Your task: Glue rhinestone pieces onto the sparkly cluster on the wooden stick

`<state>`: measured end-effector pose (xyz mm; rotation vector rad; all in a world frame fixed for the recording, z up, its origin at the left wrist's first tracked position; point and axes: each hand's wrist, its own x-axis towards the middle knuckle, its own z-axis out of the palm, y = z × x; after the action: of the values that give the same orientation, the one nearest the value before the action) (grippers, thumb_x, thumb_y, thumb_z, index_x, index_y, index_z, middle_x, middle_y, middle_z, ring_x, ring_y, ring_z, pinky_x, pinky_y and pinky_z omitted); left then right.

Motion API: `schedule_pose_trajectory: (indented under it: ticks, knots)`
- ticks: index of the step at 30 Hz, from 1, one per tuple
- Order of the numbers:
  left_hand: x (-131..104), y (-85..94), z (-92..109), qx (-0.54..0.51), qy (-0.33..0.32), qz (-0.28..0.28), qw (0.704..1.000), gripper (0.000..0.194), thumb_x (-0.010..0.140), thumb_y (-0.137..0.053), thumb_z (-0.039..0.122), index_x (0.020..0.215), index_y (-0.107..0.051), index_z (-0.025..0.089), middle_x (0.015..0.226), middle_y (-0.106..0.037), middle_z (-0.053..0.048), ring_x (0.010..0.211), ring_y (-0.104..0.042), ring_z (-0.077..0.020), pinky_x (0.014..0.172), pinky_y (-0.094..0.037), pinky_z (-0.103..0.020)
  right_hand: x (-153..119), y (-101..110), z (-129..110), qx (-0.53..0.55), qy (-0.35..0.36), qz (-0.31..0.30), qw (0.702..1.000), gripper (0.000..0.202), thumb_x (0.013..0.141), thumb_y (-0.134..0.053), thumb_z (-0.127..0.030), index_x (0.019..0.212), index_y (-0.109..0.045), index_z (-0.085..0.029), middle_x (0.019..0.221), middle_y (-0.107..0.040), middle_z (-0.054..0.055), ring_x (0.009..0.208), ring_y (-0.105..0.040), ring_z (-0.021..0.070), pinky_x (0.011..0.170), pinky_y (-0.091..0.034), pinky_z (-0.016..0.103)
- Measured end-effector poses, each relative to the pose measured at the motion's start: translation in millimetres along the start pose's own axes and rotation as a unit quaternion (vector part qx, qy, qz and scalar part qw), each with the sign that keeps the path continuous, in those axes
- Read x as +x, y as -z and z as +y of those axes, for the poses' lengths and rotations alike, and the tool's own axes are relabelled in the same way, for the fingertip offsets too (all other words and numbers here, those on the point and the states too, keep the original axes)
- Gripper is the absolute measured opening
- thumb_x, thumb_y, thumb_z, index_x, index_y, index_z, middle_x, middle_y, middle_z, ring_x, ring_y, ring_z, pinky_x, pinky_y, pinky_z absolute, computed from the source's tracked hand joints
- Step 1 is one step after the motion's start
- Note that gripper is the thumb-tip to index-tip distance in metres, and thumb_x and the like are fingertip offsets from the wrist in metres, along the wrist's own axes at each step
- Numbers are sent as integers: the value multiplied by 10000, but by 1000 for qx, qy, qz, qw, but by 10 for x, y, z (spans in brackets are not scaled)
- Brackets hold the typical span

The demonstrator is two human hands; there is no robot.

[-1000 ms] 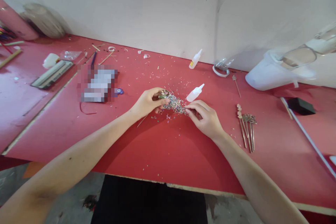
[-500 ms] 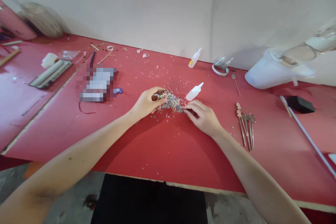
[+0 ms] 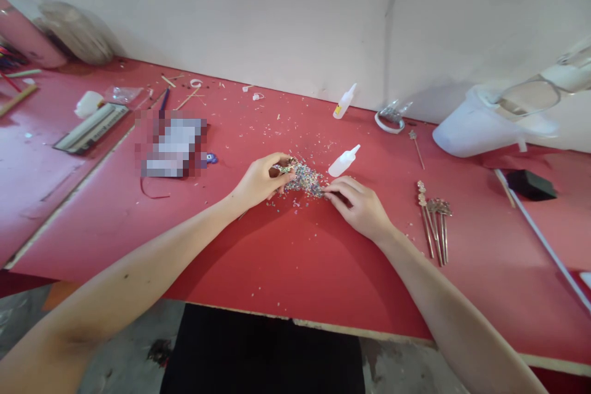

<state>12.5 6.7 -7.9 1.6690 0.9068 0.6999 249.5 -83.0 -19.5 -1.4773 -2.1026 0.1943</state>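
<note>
My left hand (image 3: 263,181) is closed on a hair stick with a glittering gold-coloured head (image 3: 290,165). A thin end of its shaft shows below the hand. Right beside that head lies a loose pile of small multicoloured rhinestones (image 3: 305,180) on the red table. At the pile's right edge my right hand (image 3: 353,203) pinches something thin and dark, too small to make out, its tip among the stones. Just behind the right hand a white glue bottle (image 3: 341,164) lies on its side.
Several finished-looking hair sticks (image 3: 436,228) lie at right, with a single one (image 3: 418,149) farther back. Another glue bottle (image 3: 345,101), a ring-shaped holder (image 3: 390,122) and a white bucket (image 3: 471,123) are near the wall. A black block (image 3: 530,184) sits far right; a blurred-out flat object (image 3: 173,148) lies left.
The whole view has shifted very slightly. Both hands stay in nearly the same place and keep their grips at the rhinestone pile.
</note>
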Motion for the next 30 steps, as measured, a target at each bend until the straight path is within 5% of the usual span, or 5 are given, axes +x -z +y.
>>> schedule_pose_trajectory:
  ticks: [21,30]
  knots:
    - [6,1,-1,3,11,-8,1000,269,833,-635,337,1064,-586,206,519,-532,30,348,-394,-75,345,-316,-208,20,-7,-10,3,5,-1,1000,153,942,-496,-254,981,-644,-237,970,-685,51,856,-664,181,779,-527,325]
    - [5,12,-3,19,-2,-16,1000,285,842,-625,363,1072,-586,201,541,-547,30,355,-409,-73,363,-331,-206,-16,13,-218,65,21,-22,997,130,936,-522,-239,999,-636,-241,986,-665,52,889,-645,168,761,-524,295]
